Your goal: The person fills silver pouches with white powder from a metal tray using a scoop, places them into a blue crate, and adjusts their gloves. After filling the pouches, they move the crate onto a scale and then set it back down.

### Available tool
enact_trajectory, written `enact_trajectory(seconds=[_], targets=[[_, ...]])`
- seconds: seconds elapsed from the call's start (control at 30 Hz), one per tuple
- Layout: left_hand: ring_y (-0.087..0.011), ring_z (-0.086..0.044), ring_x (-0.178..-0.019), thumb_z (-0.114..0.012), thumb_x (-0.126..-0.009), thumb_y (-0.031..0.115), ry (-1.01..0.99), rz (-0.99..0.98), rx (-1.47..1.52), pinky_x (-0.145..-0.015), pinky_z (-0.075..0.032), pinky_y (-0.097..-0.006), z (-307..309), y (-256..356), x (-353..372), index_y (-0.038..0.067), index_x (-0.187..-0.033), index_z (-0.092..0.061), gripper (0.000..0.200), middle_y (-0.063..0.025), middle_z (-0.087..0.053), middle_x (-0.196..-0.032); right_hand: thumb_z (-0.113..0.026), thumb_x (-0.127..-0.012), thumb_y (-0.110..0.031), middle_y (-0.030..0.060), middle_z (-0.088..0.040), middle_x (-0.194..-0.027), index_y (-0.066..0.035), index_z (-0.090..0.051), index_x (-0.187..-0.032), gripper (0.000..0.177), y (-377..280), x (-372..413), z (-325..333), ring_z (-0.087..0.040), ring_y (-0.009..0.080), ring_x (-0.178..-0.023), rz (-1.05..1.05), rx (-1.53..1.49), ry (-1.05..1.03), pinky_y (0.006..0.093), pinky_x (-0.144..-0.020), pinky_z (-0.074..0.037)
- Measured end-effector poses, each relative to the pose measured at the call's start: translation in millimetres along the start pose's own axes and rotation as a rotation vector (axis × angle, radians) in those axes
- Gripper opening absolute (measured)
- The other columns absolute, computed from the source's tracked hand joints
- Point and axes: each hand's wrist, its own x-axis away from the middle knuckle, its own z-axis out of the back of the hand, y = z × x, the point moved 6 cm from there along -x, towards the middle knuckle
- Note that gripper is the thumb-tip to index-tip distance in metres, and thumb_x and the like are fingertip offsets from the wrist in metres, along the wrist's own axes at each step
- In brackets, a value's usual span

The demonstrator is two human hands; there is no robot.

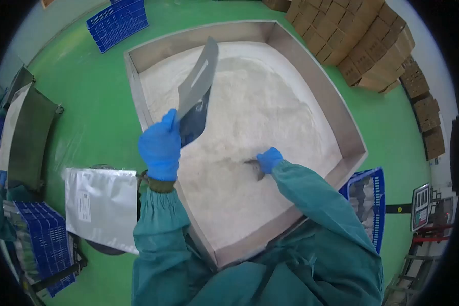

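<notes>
My left hand, in a blue glove, grips a flat grey pouch with a pale stripe and a dark, shiny lower part. The pouch is held upright above the left side of a wide metal tray of whitish powder. My right hand, also blue-gloved, is closed low over the powder near the tray's middle. Under its fingers shows a small dark grey thing that looks like a metal scoop, partly hidden by the hand and the powder.
Left of the tray lies a large silver bag with a label. Blue crates stand at the lower left, the back left and the right. Stacked cardboard boxes fill the back right. A scale display stands at right.
</notes>
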Motion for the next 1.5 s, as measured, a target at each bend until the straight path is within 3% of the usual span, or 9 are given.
enact_trajectory(seconds=[0.27, 0.4, 0.7, 0.97, 1.1, 1.2, 1.23, 1.3, 1.5], targets=[[-0.0233, -0.046, -0.042, -0.061, -0.069, 0.007, 0.015, 0.046, 0.239, -0.042, -0.036, -0.0348, -14, -16, 8, 0.023, -0.110, -0.060, 0.044, -0.0068, -0.047, -0.052, -0.042, -0.087, -0.022, 0.0158, -0.061, -0.090, -0.008, -0.047, -0.099, 0.019, 203, 34, 254, -0.060, 0.0343, -0.076, -0.444, 0.133, 0.585, 0.0448, -0.062, -0.047], [-0.0221, -0.044, -0.041, -0.062, -0.066, 0.003, 0.049, 0.052, 0.255, -0.041, -0.035, -0.0339, -16, -22, 3, 0.024, -0.114, -0.058, 0.052, -0.0061, -0.045, -0.052, -0.037, -0.089, -0.024, 0.0176, -0.061, -0.092, -0.008, -0.045, -0.104, 0.023, 263, -52, 216, -0.059, 0.0372, -0.079, -0.481, 0.048, 0.624, 0.0453, -0.067, -0.046], [-0.0194, -0.039, -0.042, -0.061, -0.066, -0.001, 0.051, 0.061, 0.260, -0.044, -0.034, -0.0315, -13, -21, 2, 0.022, -0.111, -0.061, 0.051, -0.0088, -0.040, -0.052, -0.029, -0.092, -0.034, 0.0141, -0.061, -0.091, -0.016, -0.046, -0.118, 0.036, 56, -19, 88, -0.060, 0.0306, -0.079, -0.006, -0.001, 0.086, 0.0408, -0.073, -0.046], [-0.0194, -0.037, -0.040, -0.064, -0.063, 0.001, 0.078, 0.066, 0.303, -0.041, -0.032, -0.0317, -9, -26, 1, 0.020, -0.112, -0.060, 0.053, -0.0062, -0.039, -0.049, -0.038, -0.088, -0.019, 0.0147, -0.062, -0.078, -0.011, -0.040, -0.122, 0.035, 151, -99, 294, -0.060, 0.0312, -0.069, -0.347, 0.136, 0.690, 0.0439, -0.058, -0.046], [-0.0188, -0.036, -0.042, -0.062, -0.063, -0.001, 0.059, 0.079, 0.272, -0.042, -0.032, -0.0309, -18, -32, 2, 0.018, -0.113, -0.060, 0.053, -0.0081, -0.039, -0.052, -0.029, -0.089, -0.038, 0.0213, -0.061, -0.090, -0.003, -0.058, -0.099, 0.046, 139, -265, 214, -0.058, 0.0381, -0.084, -0.282, -0.131, 0.533, 0.0454, -0.076, -0.044], [-0.0190, -0.038, -0.042, -0.059, -0.063, -0.002, 0.026, 0.099, 0.248, -0.044, -0.034, -0.0304, -15, -36, 1, 0.018, -0.112, -0.061, 0.053, -0.0085, -0.041, -0.053, -0.027, -0.086, -0.051, 0.0223, -0.061, -0.089, -0.005, -0.062, -0.091, 0.058, 33, -208, 177, -0.058, 0.0381, -0.081, -0.191, -0.480, 0.284, 0.0410, -0.075, -0.044], [-0.0192, -0.039, -0.042, -0.059, -0.063, -0.003, 0.019, 0.111, 0.280, -0.044, -0.035, -0.0304, -15, -32, 0, 0.019, -0.111, -0.061, 0.052, -0.0087, -0.043, -0.054, -0.032, -0.087, -0.045, 0.0211, -0.062, -0.086, -0.007, -0.059, -0.101, 0.048, 28, -225, 117, -0.059, 0.0363, -0.077, 0.323, -0.358, 0.585, 0.0407, -0.073, -0.045], [-0.0189, -0.041, -0.043, -0.058, -0.063, -0.003, 0.004, 0.115, 0.281, -0.045, -0.036, -0.0301, -15, -29, 0, 0.019, -0.110, -0.062, 0.052, -0.0089, -0.045, -0.055, -0.041, -0.083, -0.026, 0.0150, -0.062, -0.081, -0.013, -0.037, -0.128, 0.047, -26, -151, 105, -0.061, 0.0295, -0.075, 0.211, 0.018, 0.119, 0.0418, -0.071, -0.046], [-0.0144, -0.043, -0.045, -0.057, -0.069, -0.002, 0.000, 0.144, 0.326, -0.047, -0.038, -0.0287, -16, -30, 3, 0.019, -0.111, -0.061, 0.047, -0.0086, -0.050, -0.057, -0.040, -0.087, -0.030, 0.0107, -0.061, -0.095, -0.014, -0.050, -0.117, 0.036, 8, -19, 142, -0.059, 0.0291, -0.083, 0.050, -0.165, 0.168, 0.0416, -0.075, -0.045]])
